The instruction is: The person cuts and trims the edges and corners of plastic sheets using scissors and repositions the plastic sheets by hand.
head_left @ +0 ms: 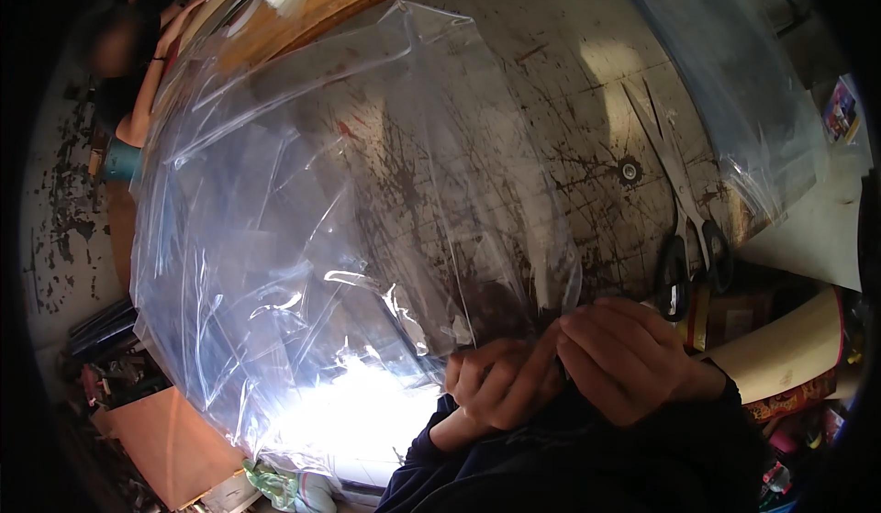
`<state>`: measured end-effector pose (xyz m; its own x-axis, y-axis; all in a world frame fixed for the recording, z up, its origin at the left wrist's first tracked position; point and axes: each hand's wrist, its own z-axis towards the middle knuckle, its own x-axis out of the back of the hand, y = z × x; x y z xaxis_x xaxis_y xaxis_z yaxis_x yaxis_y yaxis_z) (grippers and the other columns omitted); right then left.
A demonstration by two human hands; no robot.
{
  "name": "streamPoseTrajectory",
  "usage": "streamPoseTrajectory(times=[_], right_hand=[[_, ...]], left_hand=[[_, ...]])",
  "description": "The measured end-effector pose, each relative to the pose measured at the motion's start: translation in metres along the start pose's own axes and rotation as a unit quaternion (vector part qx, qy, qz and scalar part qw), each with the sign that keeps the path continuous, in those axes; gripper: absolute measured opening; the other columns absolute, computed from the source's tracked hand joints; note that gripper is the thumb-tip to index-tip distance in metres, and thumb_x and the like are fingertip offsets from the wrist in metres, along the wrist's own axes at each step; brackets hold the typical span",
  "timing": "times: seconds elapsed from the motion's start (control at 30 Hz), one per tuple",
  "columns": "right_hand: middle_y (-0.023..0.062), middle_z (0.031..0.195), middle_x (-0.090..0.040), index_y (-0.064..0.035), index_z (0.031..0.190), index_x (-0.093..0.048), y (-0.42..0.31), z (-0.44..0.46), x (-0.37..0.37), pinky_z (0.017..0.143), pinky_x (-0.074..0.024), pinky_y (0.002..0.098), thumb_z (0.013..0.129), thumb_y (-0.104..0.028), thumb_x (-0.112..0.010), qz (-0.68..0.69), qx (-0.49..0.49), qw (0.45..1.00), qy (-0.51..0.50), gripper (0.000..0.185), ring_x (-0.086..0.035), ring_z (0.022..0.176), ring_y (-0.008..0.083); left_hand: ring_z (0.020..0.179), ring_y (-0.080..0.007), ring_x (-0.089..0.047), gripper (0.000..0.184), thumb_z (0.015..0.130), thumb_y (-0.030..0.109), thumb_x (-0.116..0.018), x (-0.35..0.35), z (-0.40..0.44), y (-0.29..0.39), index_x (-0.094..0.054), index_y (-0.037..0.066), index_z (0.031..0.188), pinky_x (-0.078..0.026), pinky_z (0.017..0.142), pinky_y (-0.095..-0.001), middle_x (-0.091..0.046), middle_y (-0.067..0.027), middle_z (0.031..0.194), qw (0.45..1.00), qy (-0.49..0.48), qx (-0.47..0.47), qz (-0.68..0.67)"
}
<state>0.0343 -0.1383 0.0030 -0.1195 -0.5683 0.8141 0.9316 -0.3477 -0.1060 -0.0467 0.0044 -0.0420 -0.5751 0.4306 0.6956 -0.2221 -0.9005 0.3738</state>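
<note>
A large clear plastic sheet (275, 210), creased and shiny, spreads over the worn table (587, 146) and hangs past its near left side. My left hand (503, 383) is closed on the sheet's near edge, fingers curled. Right beside it, my right hand (619, 352) pinches at the same edge, its fingertips pressed together and meeting the left fingers. Exactly what lies between the right fingertips is hidden. Scissors (677, 183) with black handles rest on the table just beyond my right hand, blades parted and pointing away.
More clear plastic (734, 82) lies along the table's right side. Past the right edge are a rolled cream sheet (780, 343) and boxes. An orange-brown board (174, 449) stands at lower left. Another person's arm (147, 91) reaches in at the far left.
</note>
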Motion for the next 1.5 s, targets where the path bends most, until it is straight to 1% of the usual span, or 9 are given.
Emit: streamPoseTrajectory(times=[0.23,0.4,0.53,0.67,0.9,1.03,1.1,1.2,1.5], right_hand=[[0.0102,0.084,-0.060,-0.0029,0.075,-0.058,-0.003,0.000,-0.010,0.076,-0.0535,0.0339,0.079,-0.012,-0.053,0.025,-0.014,0.999,0.038,0.011,-0.063,0.081,0.0206],[0.0141,0.087,-0.056,0.0050,0.086,-0.056,0.035,0.012,-0.003,0.058,-0.0454,0.0309,0.062,0.014,-0.061,-0.030,-0.256,0.963,0.080,0.027,-0.055,0.070,0.0232],[0.0132,0.084,-0.054,0.0043,0.082,-0.053,0.046,0.024,0.000,0.057,-0.0426,0.0300,0.058,0.013,-0.058,-0.084,-0.182,0.978,0.049,0.026,-0.052,0.067,0.0225],[0.0155,0.082,-0.052,0.0004,0.090,-0.048,0.103,0.043,0.011,0.066,-0.0459,0.0401,0.066,0.003,-0.056,-0.260,-0.226,0.939,-0.003,0.026,-0.054,0.076,0.0339],[0.0153,0.086,-0.054,0.0009,0.090,-0.047,0.100,0.063,0.051,0.068,-0.0443,0.0427,0.076,-0.001,-0.053,-0.136,-0.232,0.954,-0.130,0.016,-0.053,0.081,0.0384],[0.0162,0.097,-0.056,0.0004,0.099,-0.049,0.119,0.022,0.080,0.071,-0.0446,0.0400,0.082,-0.004,-0.046,-0.358,-0.480,0.801,0.021,0.018,-0.055,0.086,0.0363],[0.0141,0.106,-0.055,-0.0019,0.105,-0.053,0.099,0.017,0.075,0.081,-0.0445,0.0348,0.078,0.007,-0.043,-0.435,-0.384,0.809,0.097,0.030,-0.056,0.095,0.0294],[0.0120,0.103,-0.056,-0.0007,0.098,-0.058,0.058,0.014,0.052,0.076,-0.0472,0.0333,0.073,0.002,-0.056,-0.086,-0.206,0.975,0.015,0.025,-0.057,0.090,0.0263],[0.0020,0.087,-0.059,-0.0069,0.079,-0.063,0.032,0.006,-0.001,0.066,-0.0487,0.0261,0.063,-0.010,-0.065,0.046,0.005,0.999,0.029,0.017,-0.059,0.084,0.0148]], left_hand=[[0.070,-0.0030,-0.052,0.018,0.075,0.025,-0.061,-0.006,0.001,-0.002,-0.071,0.015,0.086,-0.033,0.058,-0.0194,-0.058,0.0143,0.071,0.999,0.040,-0.015,-0.002],[0.071,-0.0019,-0.052,0.018,0.074,0.025,-0.061,-0.020,-0.014,-0.009,-0.071,0.016,0.087,-0.034,0.063,-0.0186,-0.061,0.0156,0.075,0.991,0.109,-0.065,-0.029],[0.060,-0.0100,-0.052,0.021,0.080,0.022,-0.053,-0.006,-0.006,-0.007,-0.071,0.011,0.081,-0.035,0.052,-0.0257,-0.050,0.0051,0.056,0.997,0.012,-0.080,-0.015],[0.071,-0.0006,-0.052,0.021,0.086,0.030,-0.053,-0.012,-0.019,-0.013,-0.071,0.019,0.086,-0.034,0.067,-0.0181,-0.061,0.0168,0.073,0.994,0.055,-0.092,-0.019],[0.060,-0.0075,-0.052,0.027,0.088,0.028,-0.050,-0.014,-0.016,-0.017,-0.070,0.014,0.077,-0.035,0.052,-0.0238,-0.048,0.0080,0.057,0.987,0.081,-0.140,-0.013],[0.059,-0.0073,-0.052,0.029,0.089,0.030,-0.050,-0.016,-0.018,-0.017,-0.070,0.013,0.076,-0.035,0.053,-0.0236,-0.048,0.0077,0.057,0.987,0.086,-0.133,-0.011],[0.059,-0.0074,-0.051,0.032,0.090,0.033,-0.049,-0.015,-0.015,-0.016,-0.069,0.012,0.076,-0.035,0.054,-0.0236,-0.048,0.0070,0.058,0.988,0.078,-0.130,-0.017],[0.059,-0.0083,-0.051,0.032,0.090,0.032,-0.049,-0.009,-0.014,-0.015,-0.069,0.011,0.077,-0.035,0.056,-0.0238,-0.048,0.0061,0.059,0.990,0.047,-0.133,-0.018],[0.065,-0.0030,-0.053,0.019,0.084,0.024,-0.053,-0.006,-0.015,-0.009,-0.070,0.016,0.082,-0.033,0.065,-0.0201,-0.060,0.0136,0.068,0.997,0.032,-0.063,-0.030]])
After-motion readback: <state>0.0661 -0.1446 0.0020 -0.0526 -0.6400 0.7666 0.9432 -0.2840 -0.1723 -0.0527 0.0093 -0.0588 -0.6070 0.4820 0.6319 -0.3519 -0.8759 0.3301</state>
